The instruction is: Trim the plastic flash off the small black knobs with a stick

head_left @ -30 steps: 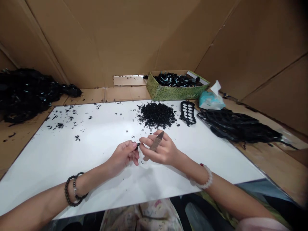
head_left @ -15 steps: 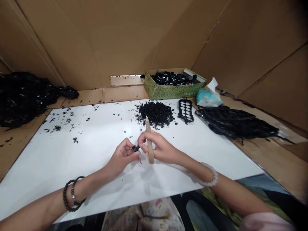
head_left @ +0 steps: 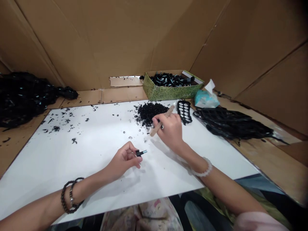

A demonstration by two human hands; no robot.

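Pinched in my left hand (head_left: 127, 157) is a small black plastic part (head_left: 139, 153) with thin metallic prongs (head_left: 144, 151) pointing right. My right hand (head_left: 169, 128) grips a slim tan-wrapped tool (head_left: 157, 129), perhaps a craft knife; its pale tip points up and to the right. The fingers of this hand are at the near right side of a heap of tiny black rings (head_left: 150, 112). Whether they also pinch a ring cannot be made out. Both hands are over the white board (head_left: 96, 160), apart from each other.
A green patterned box (head_left: 172, 93) of black pronged parts stands behind the heap. Right of the heap lie a black frame with holes (head_left: 183, 111), a tissue pack (head_left: 206, 98) and black moulded strips (head_left: 231, 123). Black scraps (head_left: 56, 128) and a black bag (head_left: 29, 99) are left. Cardboard walls (head_left: 108, 38) surround.
My right hand has moved away from the black part, up and right to the heap, and the tool has tilted right. My left hand keeps the part, its prongs now uncovered.
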